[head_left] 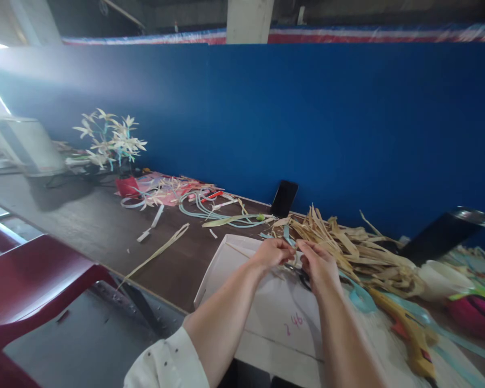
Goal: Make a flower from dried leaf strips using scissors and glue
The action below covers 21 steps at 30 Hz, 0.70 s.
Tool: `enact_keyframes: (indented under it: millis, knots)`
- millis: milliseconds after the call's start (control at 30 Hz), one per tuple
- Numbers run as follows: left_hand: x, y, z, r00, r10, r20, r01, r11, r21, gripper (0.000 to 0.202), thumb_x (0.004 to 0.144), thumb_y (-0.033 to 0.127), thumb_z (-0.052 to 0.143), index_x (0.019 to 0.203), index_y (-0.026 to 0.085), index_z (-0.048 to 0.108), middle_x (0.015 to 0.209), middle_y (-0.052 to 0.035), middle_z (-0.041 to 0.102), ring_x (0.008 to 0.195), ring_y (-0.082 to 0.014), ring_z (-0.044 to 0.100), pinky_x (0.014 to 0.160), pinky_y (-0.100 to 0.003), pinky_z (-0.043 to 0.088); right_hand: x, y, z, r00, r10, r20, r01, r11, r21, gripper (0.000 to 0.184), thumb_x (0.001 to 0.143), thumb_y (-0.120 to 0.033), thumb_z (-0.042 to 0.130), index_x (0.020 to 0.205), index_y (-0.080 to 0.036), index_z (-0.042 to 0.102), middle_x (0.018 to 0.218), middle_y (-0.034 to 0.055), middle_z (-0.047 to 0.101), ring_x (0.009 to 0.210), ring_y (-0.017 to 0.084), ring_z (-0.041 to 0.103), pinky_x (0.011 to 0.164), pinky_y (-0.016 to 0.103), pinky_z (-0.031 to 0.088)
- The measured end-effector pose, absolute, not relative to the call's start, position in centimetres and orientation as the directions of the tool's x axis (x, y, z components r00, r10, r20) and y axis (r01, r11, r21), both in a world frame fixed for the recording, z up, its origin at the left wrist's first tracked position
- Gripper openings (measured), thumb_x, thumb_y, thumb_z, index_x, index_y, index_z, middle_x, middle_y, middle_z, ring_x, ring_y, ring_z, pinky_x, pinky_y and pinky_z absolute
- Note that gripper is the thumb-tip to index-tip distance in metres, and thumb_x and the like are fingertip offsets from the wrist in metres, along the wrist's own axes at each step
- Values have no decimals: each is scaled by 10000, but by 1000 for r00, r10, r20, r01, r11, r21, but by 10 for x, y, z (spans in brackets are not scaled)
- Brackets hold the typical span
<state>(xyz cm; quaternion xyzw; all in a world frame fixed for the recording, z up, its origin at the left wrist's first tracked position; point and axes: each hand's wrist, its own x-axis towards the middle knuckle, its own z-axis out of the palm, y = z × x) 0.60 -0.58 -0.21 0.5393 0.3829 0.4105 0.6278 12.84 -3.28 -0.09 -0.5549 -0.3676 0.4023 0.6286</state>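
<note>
My left hand (274, 252) and my right hand (317, 262) meet above a white box lid (262, 307), fingertips almost touching. Both are closed in a pinch; whatever lies between the fingers is too small and blurred to name. A light-blue strip (288, 235) shows just beyond the fingertips, and I cannot tell whether it is held. Beneath the hands, partly hidden, lies a dark-handled pair of scissors (304, 278). A thin stick (236, 249) reaches toward my left hand across the lid, which bears pink handwriting.
Dried husk strips (347, 242) pile up behind my right hand, near a black phone (284, 198) and a tilted dark flask (444, 234). A yellow glue gun (408, 328) lies at right. Leftward are coiled pale cords (198, 207), a potted artificial flower (121, 140) and a red chair (40, 280).
</note>
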Motion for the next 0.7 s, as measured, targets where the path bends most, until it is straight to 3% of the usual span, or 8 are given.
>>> enact_keyframes:
  millis: [700]
  knots:
    - [6,-10,1,393,918,-48,-110,99,989,151,634,249,637,655,108,588,525,34,507,474,-37,396,473,-176,304,127,-34,4,410,912,12,-253,126,-959,282,505,-319,765,617,-143,573,404,-75,390,355,26,273,328,158,153]
